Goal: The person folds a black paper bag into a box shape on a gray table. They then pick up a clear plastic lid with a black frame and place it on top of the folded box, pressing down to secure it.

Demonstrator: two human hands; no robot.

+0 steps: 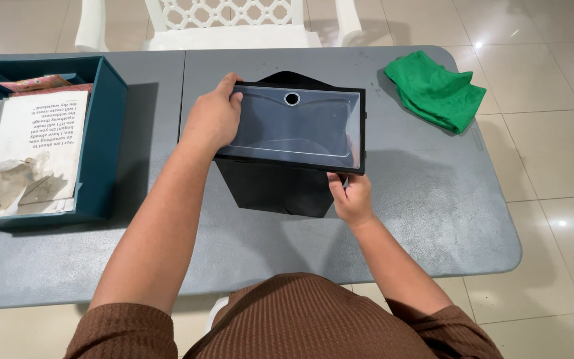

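Grey table (433, 199) spread across most of the view, seam down its left part. White chair (227, 23) pushed in at the far edge. Teal box (104, 133) at the left, open, with a printed sheet (41, 133), crumpled paper (11, 183) and a reddish packet (34, 82) inside. Black folder (274, 189) flat at mid-table, mostly under the tray. Tray (293, 126), black-framed with a clear glossy front and a round hole near its top edge, held just above the folder, tilted toward the camera. Green cloth (436, 90) bunched at the far right, well apart from the tray. Left hand (210, 119) closed over the tray's left end, thumb on the front, other fingers hidden behind. Right hand (352, 198) pinched the tray's lower right corner, thumb and fingertips nearly shut on the rim.
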